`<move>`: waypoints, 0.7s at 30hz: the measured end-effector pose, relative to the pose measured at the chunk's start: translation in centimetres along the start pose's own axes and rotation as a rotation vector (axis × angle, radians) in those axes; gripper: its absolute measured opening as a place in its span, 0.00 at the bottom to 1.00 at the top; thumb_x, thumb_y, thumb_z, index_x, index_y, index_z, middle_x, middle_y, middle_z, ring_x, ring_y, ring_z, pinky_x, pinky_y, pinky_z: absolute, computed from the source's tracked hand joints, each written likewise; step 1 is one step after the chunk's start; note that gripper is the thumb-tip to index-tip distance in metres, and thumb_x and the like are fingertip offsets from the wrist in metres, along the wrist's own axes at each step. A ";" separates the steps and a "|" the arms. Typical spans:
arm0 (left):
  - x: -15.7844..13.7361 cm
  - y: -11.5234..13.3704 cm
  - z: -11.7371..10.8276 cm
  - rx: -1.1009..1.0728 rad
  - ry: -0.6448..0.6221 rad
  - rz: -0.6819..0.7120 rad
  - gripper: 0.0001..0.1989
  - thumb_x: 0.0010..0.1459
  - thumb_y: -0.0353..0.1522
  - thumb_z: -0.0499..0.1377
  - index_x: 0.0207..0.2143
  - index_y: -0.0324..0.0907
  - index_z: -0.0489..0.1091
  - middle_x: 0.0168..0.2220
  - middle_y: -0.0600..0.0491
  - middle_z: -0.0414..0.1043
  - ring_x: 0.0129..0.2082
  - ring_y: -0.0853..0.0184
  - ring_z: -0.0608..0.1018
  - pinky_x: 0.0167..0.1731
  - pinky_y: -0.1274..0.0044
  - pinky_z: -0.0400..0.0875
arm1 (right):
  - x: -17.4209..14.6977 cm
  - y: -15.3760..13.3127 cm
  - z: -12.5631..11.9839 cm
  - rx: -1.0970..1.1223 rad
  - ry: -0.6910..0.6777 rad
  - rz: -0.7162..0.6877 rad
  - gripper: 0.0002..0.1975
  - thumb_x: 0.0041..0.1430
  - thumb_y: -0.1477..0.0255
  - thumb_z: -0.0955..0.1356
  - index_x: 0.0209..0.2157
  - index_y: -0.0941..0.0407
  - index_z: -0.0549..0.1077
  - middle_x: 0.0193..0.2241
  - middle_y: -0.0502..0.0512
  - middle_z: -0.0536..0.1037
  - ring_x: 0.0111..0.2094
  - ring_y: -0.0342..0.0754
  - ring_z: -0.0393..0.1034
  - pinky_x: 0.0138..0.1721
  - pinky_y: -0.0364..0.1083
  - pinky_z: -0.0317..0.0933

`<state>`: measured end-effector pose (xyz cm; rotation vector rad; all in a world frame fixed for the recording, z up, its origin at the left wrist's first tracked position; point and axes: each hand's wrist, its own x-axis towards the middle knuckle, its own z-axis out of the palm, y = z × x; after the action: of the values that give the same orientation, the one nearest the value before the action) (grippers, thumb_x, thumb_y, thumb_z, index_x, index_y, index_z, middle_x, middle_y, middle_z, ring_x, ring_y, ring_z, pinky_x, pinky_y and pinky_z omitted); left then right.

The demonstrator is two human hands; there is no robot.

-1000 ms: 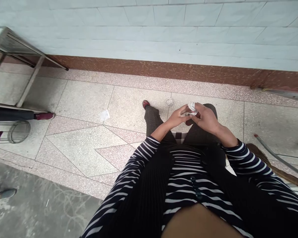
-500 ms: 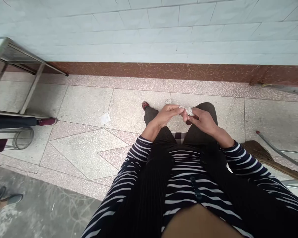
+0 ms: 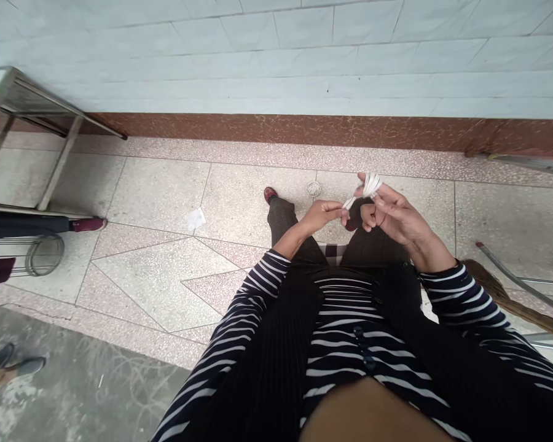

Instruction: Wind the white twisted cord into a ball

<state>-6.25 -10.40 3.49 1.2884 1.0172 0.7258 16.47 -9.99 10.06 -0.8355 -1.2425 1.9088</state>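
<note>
White cord [image 3: 372, 184] is wrapped in several turns round the outstretched fingers of my right hand [image 3: 403, 222]. That hand's other fingers are curled in above my right thigh. To its left, my left hand [image 3: 323, 216] pinches a short stretch of the same cord between thumb and fingers. This stretch slants up towards the wound turns. On the floor just beyond my hands lies a round white coil [image 3: 313, 188], apart from both. Whether its strand joins the cord in my hands I cannot tell.
A broom [image 3: 493, 285] and a metal tube frame [image 3: 511, 267] lie at my right. A metal-legged table [image 3: 59, 162] stands at far left, near a person's foot [image 3: 87, 225] and a wire rack [image 3: 45, 255]. White paper [image 3: 195, 218] lies on the floor; a tiled wall [image 3: 276, 61] rises ahead.
My right hand has moved up and to the right, its fingers now stretched inside the cord turns. My left hand has shifted slightly right and down, still pinching cord. The hands are farther apart.
</note>
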 end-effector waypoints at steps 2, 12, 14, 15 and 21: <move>-0.3 0.0 0.5 0.107 -0.019 0.005 0.21 0.68 0.45 0.66 0.28 0.39 0.81 0.34 0.51 0.83 0.41 0.64 0.83 0.57 0.70 0.74 | 0.7 0.0 -0.7 -0.198 0.000 0.003 0.43 0.61 0.53 0.79 0.74 0.41 0.67 0.69 0.57 0.70 0.29 0.39 0.71 0.31 0.47 0.74; 0.0 3.3 -3.4 0.663 0.051 0.240 0.10 0.73 0.36 0.63 0.39 0.45 0.83 0.43 0.52 0.83 0.53 0.62 0.82 0.82 0.54 0.40 | -0.7 2.3 -1.8 -0.358 -0.406 0.331 0.33 0.63 0.57 0.78 0.66 0.54 0.75 0.53 0.60 0.78 0.25 0.39 0.70 0.33 0.48 0.74; 0.5 2.4 -3.0 0.621 0.061 0.238 0.11 0.74 0.36 0.61 0.42 0.44 0.83 0.47 0.51 0.84 0.55 0.62 0.82 0.81 0.56 0.44 | -1.2 1.2 -1.6 -0.120 -0.455 0.254 0.35 0.64 0.56 0.78 0.67 0.52 0.73 0.54 0.59 0.77 0.25 0.38 0.68 0.33 0.48 0.76; 0.8 1.8 -2.7 0.597 0.074 0.226 0.11 0.74 0.36 0.61 0.43 0.44 0.84 0.50 0.51 0.84 0.56 0.62 0.82 0.81 0.57 0.46 | -1.3 0.7 -1.4 -0.043 -0.444 0.202 0.37 0.63 0.56 0.79 0.69 0.51 0.72 0.57 0.61 0.76 0.25 0.38 0.69 0.32 0.48 0.76; 0.6 -1.6 -0.5 0.641 0.027 0.111 0.09 0.72 0.35 0.64 0.41 0.43 0.84 0.51 0.50 0.84 0.56 0.61 0.83 0.80 0.53 0.49 | 0.4 0.1 -1.6 -0.355 -0.090 0.043 0.51 0.57 0.54 0.80 0.77 0.39 0.59 0.77 0.62 0.59 0.40 0.47 0.78 0.38 0.49 0.77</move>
<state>-6.60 -9.92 1.83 1.9003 1.2620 0.5118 17.48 -8.91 9.39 -0.9702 -1.6612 1.8019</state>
